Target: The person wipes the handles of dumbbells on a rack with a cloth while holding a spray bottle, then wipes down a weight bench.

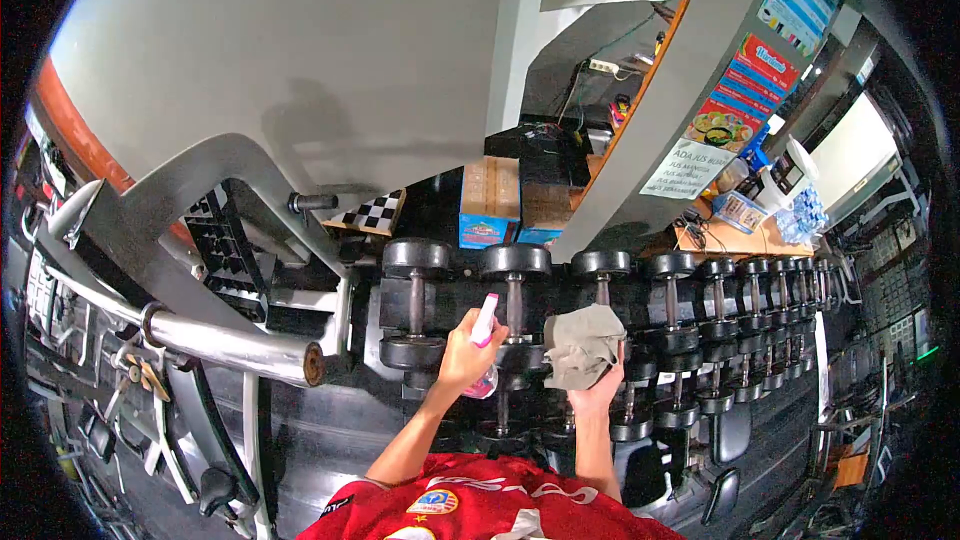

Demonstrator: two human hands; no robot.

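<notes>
My left hand (pixel 465 352) is closed around the neck of a spray bottle (pixel 486 320) with a white and pink trigger head; pink shows in its clear body below my fingers. In my right hand (pixel 598 395) is a crumpled grey cloth (pixel 583 345), which hides most of my fingers. Both hands are above a rack of black dumbbells. One dumbbell (pixel 515 260) lies just beyond the bottle, and another dumbbell (pixel 602 264) is partly covered by the cloth. To the left of these sits a further dumbbell (pixel 416 258).
A metal bar end (pixel 290 360) of a gym machine juts in from the left. Behind the rack stand a cardboard box (pixel 490 195) and a grey pillar (pixel 690 90) with posters. A wooden counter (pixel 735 237) holding bottles and packages is at the right.
</notes>
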